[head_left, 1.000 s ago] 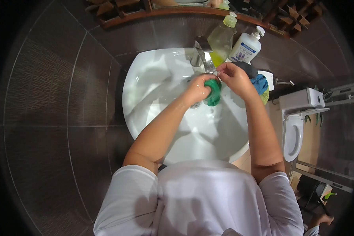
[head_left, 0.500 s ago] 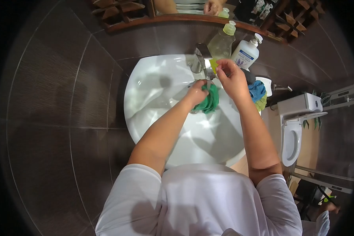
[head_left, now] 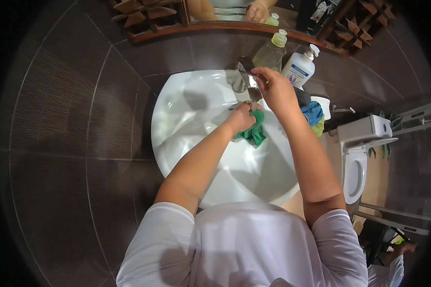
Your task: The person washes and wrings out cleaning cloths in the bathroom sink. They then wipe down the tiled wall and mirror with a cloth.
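My left hand point(head_left: 242, 118) is closed around a wet-looking green cloth point(head_left: 256, 131) in the white washbasin point(head_left: 177, 143), beneath the spout. A short stream of water seems to fall onto this hand. Above it, my right hand point(head_left: 278, 93) has its fingers bent against the upper right side of the metal faucet point(head_left: 252, 86), gripping its lever. The fingertips are partly hidden there. Part of the green cloth hangs down toward the middle of the basin.
Behind the faucet stand a clear yellow-capped pump bottle point(head_left: 270, 52) and a white hand soap bottle point(head_left: 299, 67). Blue cloth point(head_left: 312, 114) and green cloth point(head_left: 318, 127) lie right of the basin. A toilet point(head_left: 354, 177) is farther right; a mirror hangs above.
My right hand has moved left and slightly up onto the faucet. My left hand has shifted slightly down, bunching the green cloth, which now hangs lower.
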`<state>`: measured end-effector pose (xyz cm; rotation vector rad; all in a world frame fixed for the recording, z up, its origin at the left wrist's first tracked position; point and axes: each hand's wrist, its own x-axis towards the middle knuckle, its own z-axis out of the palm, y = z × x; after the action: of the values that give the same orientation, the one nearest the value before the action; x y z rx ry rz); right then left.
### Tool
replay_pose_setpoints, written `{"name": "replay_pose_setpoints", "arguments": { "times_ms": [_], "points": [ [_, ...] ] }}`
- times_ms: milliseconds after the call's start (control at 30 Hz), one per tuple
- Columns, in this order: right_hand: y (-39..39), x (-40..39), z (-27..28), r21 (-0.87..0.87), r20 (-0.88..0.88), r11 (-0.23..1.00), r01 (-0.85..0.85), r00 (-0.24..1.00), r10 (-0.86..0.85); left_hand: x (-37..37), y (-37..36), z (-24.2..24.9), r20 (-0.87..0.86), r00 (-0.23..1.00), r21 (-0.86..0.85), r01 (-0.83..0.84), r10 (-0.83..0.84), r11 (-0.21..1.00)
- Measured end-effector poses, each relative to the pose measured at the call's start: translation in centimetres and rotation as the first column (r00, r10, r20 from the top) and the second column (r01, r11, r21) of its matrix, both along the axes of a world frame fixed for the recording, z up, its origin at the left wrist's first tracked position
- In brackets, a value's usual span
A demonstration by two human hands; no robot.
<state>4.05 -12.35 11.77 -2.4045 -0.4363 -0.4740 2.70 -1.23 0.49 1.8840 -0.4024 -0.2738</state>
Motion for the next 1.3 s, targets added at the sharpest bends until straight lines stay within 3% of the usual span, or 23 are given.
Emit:
{"name": "replay_pose_setpoints", "arguments": {
  "times_ms": [133, 200, 300, 333, 400, 533, 600, 633, 700, 767, 800, 833, 867, 900, 967, 1000, 1033, 1100, 1133, 1167, 1233, 1267, 1300],
  "points": [
    [-0.1, 0.4, 0.1, -0.022, 0.060, 0.998, -0.059, 0.996, 0.060, 0.1, -0.2, 0.1, -0.185, 0.978, -0.121, -0.125, 0.101, 0.985],
    [-0.3, 0.5, 0.1, -0.017, 0.054, 0.998, -0.064, 0.996, 0.065, 0.5, -0.5, -0.4, 0.033, 0.995, 0.062, 0.088, -0.090, 0.994],
    [-0.2, 0.7, -0.5, 0.003, 0.074, 0.998, -0.063, 0.995, 0.063, 0.4, -0.6, 0.1, -0.018, 0.969, -0.032, 0.244, -0.245, 0.969],
    [-0.2, 0.6, -0.5, 0.017, 0.072, 0.998, -0.065, 0.995, 0.064, 0.5, -0.6, -0.9, -0.021, 0.968, -0.029, 0.248, -0.249, 0.968],
    [-0.3, 0.5, -0.3, 0.028, 0.072, 0.998, -0.063, 0.996, 0.061, 1.2, -0.9, -3.6, -0.131, 0.988, -0.099, -0.092, 0.078, 0.991],
    [-0.3, 0.7, -0.4, 0.016, 0.074, 0.997, -0.072, 0.995, 0.071, -0.4, -0.4, -0.6, 0.043, 0.996, -0.005, 0.072, -0.072, 0.997],
    [-0.4, 0.5, -0.6, 0.012, 0.067, 0.998, -0.066, 0.996, 0.065, -0.5, -0.1, 0.8, -0.361, 0.932, -0.251, -0.101, 0.004, 0.963],
    [-0.4, 0.6, -0.7, 0.035, 0.064, 0.997, -0.071, 0.996, 0.068, -0.6, -0.2, 0.5, -0.360, 0.933, -0.253, -0.100, 0.002, 0.962],
    [-0.4, 0.8, -0.7, 0.054, 0.065, 0.995, -0.084, 0.995, 0.081, -0.7, -0.4, -0.5, -0.032, 0.997, 0.133, 0.075, -0.072, 0.988],
    [-0.5, 0.6, -1.0, 0.077, 0.022, 0.995, -0.056, 0.998, 0.055, -0.8, -0.4, -1.2, 0.030, 0.992, 0.089, 0.122, -0.125, 0.988],
    [-0.5, 0.5, -1.4, 0.082, 0.018, 0.995, -0.054, 0.998, 0.053, -0.8, -0.3, -1.6, -0.180, 0.983, -0.141, 0.015, -0.041, 0.990],
    [-0.7, 0.4, -2.1, 0.304, -0.025, 0.952, -0.026, 0.999, 0.035, -0.7, -0.3, -1.8, -0.395, 0.919, -0.335, -0.137, -0.007, 0.932],
    [-0.9, 0.4, -2.7, 0.506, -0.065, 0.863, 0.009, 0.997, 0.028, -0.4, -0.5, -2.3, -0.302, 0.918, -0.178, -0.318, 0.256, 0.931],
    [-1.3, 0.2, -4.2, 0.503, -0.062, 0.864, 0.008, 0.998, 0.027, -0.4, -0.3, -2.9, -0.300, 0.919, -0.182, -0.317, 0.254, 0.931],
    [-2.1, -0.6, -8.5, 0.673, -0.371, 0.666, 0.321, 0.926, -0.071, -1.3, 0.9, -1.8, -0.048, 0.999, 0.141, -0.004, 0.011, 0.990],
    [-2.0, -1.5, -9.9, 0.680, -0.473, 0.653, 0.333, 0.880, 0.045, -1.6, 0.8, -1.5, -0.264, 0.964, -0.112, 0.011, -0.041, 0.994],
    [-1.5, -2.5, -10.0, 0.684, -0.566, 0.638, 0.353, 0.809, 0.159, -1.6, 0.9, -1.9, -0.267, 0.963, -0.109, 0.015, -0.043, 0.994],
    [-0.8, -2.9, -9.8, 0.702, -0.619, 0.597, 0.390, 0.747, 0.241, -1.6, 1.1, -2.6, -0.584, 0.811, -0.491, -0.334, -0.020, 0.804],
    [-0.3, -3.1, -8.9, 0.713, -0.658, 0.559, 0.424, 0.679, 0.325, -1.5, 0.7, -3.1, -0.661, 0.746, -0.547, -0.412, -0.075, 0.729],
    [0.2, -3.3, -8.2, 0.714, -0.657, 0.558, 0.422, 0.680, 0.326, -1.5, 0.4, -3.3, -0.660, 0.748, -0.547, -0.411, -0.074, 0.729],
    [0.9, -3.2, -6.7, 0.537, -0.799, 0.754, 0.378, 0.516, 0.310, -1.1, -0.2, -3.9, -0.692, 0.720, -0.403, -0.335, -0.044, 0.852],
    [0.9, -3.2, -6.2, 0.494, -0.815, 0.816, 0.301, 0.488, 0.314, -0.6, -0.5, -4.4, -0.646, 0.763, -0.271, -0.202, -0.022, 0.941],
    [0.5, -3.1, -5.9, 0.492, -0.814, 0.818, 0.297, 0.489, 0.313, -0.4, -0.9, -4.9, -0.644, 0.765, -0.274, -0.205, -0.021, 0.940]
  ]
}}
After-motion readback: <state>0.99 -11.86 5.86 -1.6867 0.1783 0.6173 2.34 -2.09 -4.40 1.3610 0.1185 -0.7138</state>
